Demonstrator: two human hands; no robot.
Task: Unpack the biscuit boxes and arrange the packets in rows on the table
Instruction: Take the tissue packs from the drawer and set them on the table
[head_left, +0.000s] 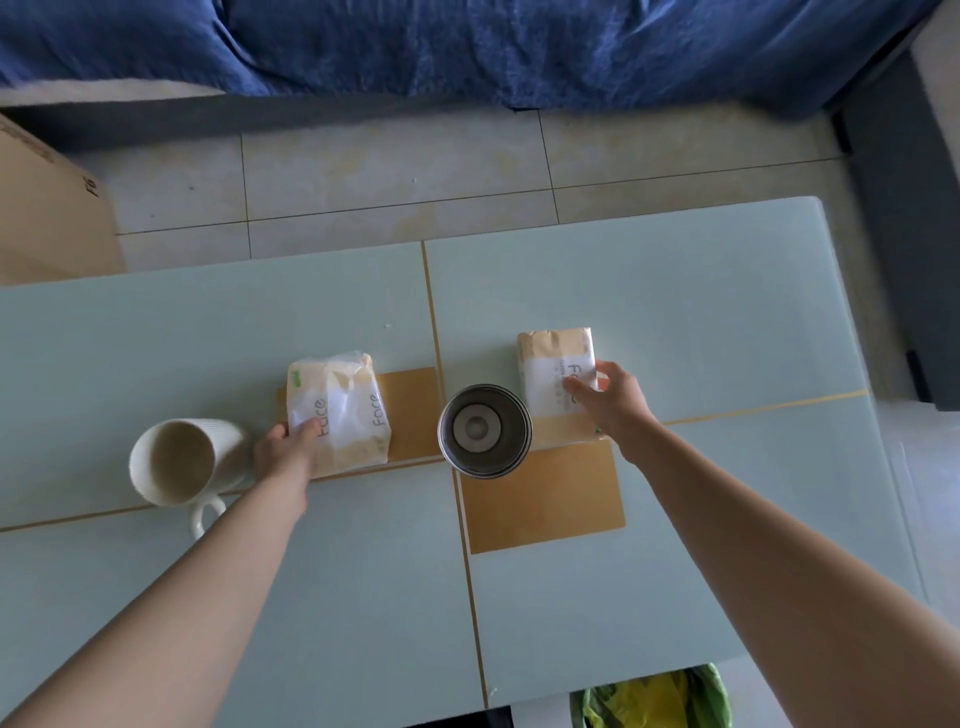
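Left hand (288, 449) closed on the near left corner of a soft packet (340, 413), thumb on top over the printed wrapper, fingers tucked under the edge; the packet lies flat on the table (208, 332), partly over a tan square inlay (410, 410), its clear film wrinkled, pale contents showing through, the word "Face" readable on top. Right hand (610, 402) grips the near right part of a second packet (558, 371), fingers spread over its top and right edge; this one also lies flat, smoother, with a beige far end and a white label. The two packets sit well apart, roughly level with each other across the table's middle seam. Between them, nearer the right packet and just beside it, a metal flask (484, 430) stands upright, seen from straight above, dark rim with a grey inner disc. It stands at the far left corner of a larger tan inlay (545, 499). Just left of the left hand, a white ribbed mug (179, 462) stands with its handle pointing toward the person. Both forearms bare. Beyond the table: pale tiled floor (389, 171), a cardboard box (47, 218) at far left, blue fabric (467, 47) along the top. A yellow-green bag (649, 699) shows below the near table edge.
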